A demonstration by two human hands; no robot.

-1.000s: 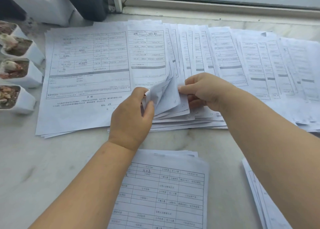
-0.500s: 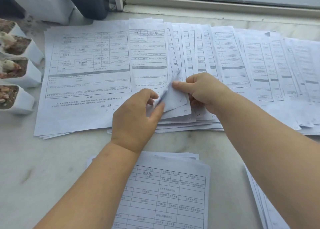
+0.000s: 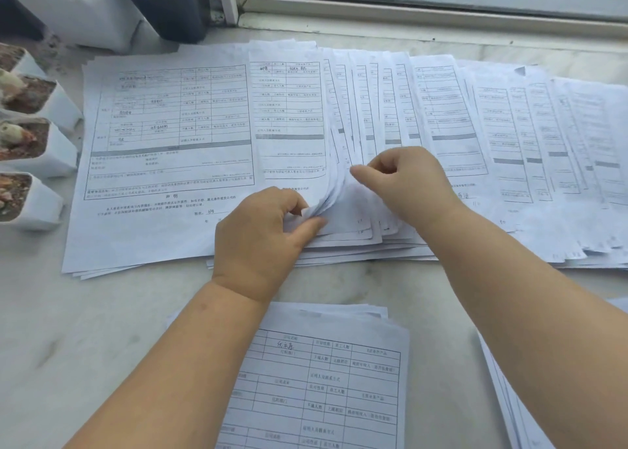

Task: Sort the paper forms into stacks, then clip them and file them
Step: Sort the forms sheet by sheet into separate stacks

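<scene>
Printed paper forms (image 3: pixel 441 115) lie fanned in an overlapping row across the marble sill. A fuller stack of forms (image 3: pixel 163 149) lies at the row's left end. My left hand (image 3: pixel 261 238) pinches the lifted lower corners of several sheets (image 3: pixel 339 197) in the middle of the fan. My right hand (image 3: pixel 407 180) is just to the right, its index finger and thumb curled on the edge of those same lifted sheets. A separate stack of forms (image 3: pixel 326 377) lies near me between my forearms. Another stack (image 3: pixel 503 401) shows at the lower right, partly hidden by my right arm.
White planter pots (image 3: pixel 51 149) with small succulents line the left edge. A large white pot (image 3: pixel 85 13) and a dark pot (image 3: pixel 176 10) stand at the back left. The window frame (image 3: pixel 424 10) runs along the back. Bare marble (image 3: pixel 68 329) lies at the lower left.
The sheet corners that stood lifted between my hands have come down lower. My left thumb has closed over them and my right fingers have moved in onto their edge.
</scene>
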